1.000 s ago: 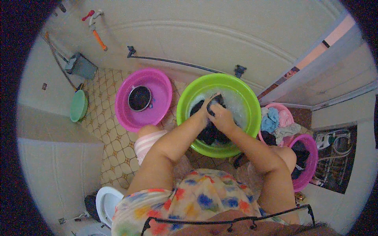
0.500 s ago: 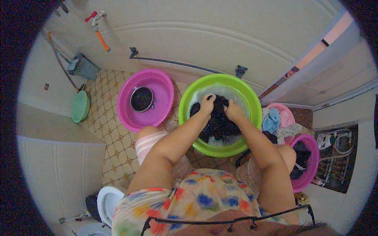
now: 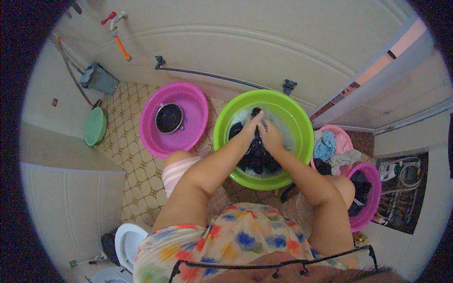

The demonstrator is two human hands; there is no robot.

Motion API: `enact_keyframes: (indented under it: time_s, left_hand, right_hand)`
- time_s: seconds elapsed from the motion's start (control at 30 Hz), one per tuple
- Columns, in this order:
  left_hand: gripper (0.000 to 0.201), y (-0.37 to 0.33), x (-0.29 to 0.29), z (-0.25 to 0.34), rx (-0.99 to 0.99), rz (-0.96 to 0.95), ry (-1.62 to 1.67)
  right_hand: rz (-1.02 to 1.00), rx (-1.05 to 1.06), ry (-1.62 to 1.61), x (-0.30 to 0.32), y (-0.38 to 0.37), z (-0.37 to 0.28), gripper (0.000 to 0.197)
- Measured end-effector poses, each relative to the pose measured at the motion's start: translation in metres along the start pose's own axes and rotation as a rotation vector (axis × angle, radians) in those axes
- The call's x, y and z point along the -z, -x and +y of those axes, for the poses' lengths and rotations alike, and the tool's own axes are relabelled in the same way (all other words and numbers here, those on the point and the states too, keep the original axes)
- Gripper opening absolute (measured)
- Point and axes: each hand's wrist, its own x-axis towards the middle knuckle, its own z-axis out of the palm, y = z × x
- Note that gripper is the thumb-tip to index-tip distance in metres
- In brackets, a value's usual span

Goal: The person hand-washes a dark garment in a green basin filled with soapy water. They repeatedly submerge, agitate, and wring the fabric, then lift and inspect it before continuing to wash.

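Drawn together since half a second ago, when they stood apart with dark cloth stretched between them, a person's two hands now meet over a green tub (image 3: 302, 120) of soapy water (image 3: 286, 137). The left hand (image 3: 248, 129) and the right hand (image 3: 271, 136) press close, both closed on a bunched fold of the dark cloth (image 3: 257, 158), a small tip of it poking up past the fingertips; how each finger bends is too blurred to tell. Below the hands, the rest of the wet cloth lies heaped in the tub, toward the person's side. Left of the green tub, a magenta tub (image 3: 191, 134) on the tiled floor (image 3: 139, 174) holds a round dark item (image 3: 169, 119) with a pale rim. To the right, blue cloth (image 3: 324, 146), pink cloth (image 3: 343, 142) and gray cloth (image 3: 347, 158) sit piled in a pink tub, near a second magenta tub (image 3: 377, 193) with dark clothes (image 3: 361, 186) inside. Along the far wall, an orange hose (image 3: 122, 48) hangs from a tap (image 3: 113, 26); a gray bin (image 3: 100, 79) and a pale green basin (image 3: 96, 126) stand at far left.
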Motion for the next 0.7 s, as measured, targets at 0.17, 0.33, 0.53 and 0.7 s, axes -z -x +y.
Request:
enact_keyframes:
  time_s: [0.17, 0.33, 0.53, 0.7]
  left_hand:
    - [0.024, -0.026, 0.017, -0.015, -0.026, -0.089, 0.175]
    - [0.031, -0.010, 0.012, -0.019, 0.177, -0.110, 0.172]
    - [0.043, 0.036, -0.020, 0.006, 0.188, 0.070, 0.106]
    - [0.044, 0.006, -0.010, -0.006, 0.015, 0.104, 0.132]
  right_hand:
    - [0.022, 0.374, 0.065, 0.017, 0.036, -0.038, 0.032]
    - [-0.089, 0.388, 0.256, 0.023, 0.034, -0.038, 0.027]
    - [-0.034, 0.061, 0.110, 0.030, 0.005, -0.026, 0.038]
    - [0.032, -0.062, 0.107, 0.025, -0.025, 0.015, 0.042]
